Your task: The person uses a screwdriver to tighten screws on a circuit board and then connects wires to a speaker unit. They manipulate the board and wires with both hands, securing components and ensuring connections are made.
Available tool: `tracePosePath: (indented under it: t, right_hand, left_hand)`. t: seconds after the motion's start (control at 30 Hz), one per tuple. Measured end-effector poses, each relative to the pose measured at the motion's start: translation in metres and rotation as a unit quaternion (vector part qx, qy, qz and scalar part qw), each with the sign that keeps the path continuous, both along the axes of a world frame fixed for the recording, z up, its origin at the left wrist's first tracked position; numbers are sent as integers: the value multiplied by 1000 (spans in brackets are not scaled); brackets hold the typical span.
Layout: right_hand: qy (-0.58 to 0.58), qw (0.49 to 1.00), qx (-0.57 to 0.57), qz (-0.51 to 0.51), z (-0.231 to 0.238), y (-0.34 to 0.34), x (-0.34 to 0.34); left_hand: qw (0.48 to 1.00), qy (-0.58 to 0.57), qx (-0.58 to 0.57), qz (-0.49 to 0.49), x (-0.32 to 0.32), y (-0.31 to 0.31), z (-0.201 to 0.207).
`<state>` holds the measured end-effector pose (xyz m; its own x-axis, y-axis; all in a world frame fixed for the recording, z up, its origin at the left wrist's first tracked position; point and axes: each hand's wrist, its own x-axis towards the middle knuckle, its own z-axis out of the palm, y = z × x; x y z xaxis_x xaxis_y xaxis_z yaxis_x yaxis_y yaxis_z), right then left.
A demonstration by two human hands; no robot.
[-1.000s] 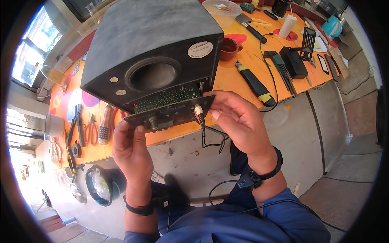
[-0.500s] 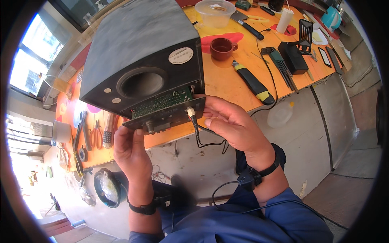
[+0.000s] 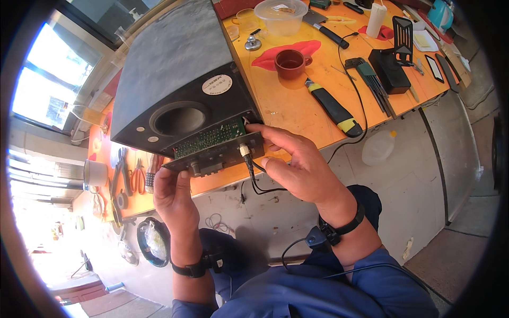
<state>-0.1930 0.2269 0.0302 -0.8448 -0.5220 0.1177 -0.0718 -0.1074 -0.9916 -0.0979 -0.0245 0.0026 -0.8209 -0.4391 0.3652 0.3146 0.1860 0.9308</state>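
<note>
A large dark speaker box (image 3: 169,63) stands on the table's front part, its round port (image 3: 179,118) facing me. Below the port, a black amplifier panel (image 3: 220,155) sits tilted out of the box's lower edge. A green circuit board (image 3: 209,140) shows behind it. My left hand (image 3: 175,199) pinches the panel's left corner between thumb and fingers. At the right end, my right hand (image 3: 302,167) grips the panel, index finger over its top corner, thumb in front; other fingertips are partly hidden. A black cable (image 3: 252,172) hangs from a pale connector (image 3: 244,150) on the panel.
Right of the speaker lie a brown cup (image 3: 290,64), a black-and-yellow utility knife (image 3: 334,108), hex keys (image 3: 371,87) and a black box (image 3: 389,71). Pliers (image 3: 138,177) and other tools lie left. Below the table edge stands a dark bucket (image 3: 154,241).
The speaker box and panel have shifted slightly left relative to the table items, uncovering a small metal piece behind the cup. Both hands keep hold of the panel; the right thumb sits a little lower.
</note>
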Motion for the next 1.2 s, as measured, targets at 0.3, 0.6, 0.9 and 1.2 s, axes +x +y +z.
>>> tracePosePath:
  t: [0.3,0.6,0.9,1.2]
  right_hand:
    - [16,999,-38,15,-10,0,-1]
    - [-112,979,-165,33,-20,1,-9]
    - [163,979,28,-117,-19,2,-25]
    - [259,954,53,-141,-21,-2,-26]
  left_hand:
    - [999,-30,-14,7,1,-6,0]
    - [999,-32,2,-1,0,-13,-1]
    - [999,-22,44,11,0,-12,-5]
    - [998,-27,55,22,-1,-1,0]
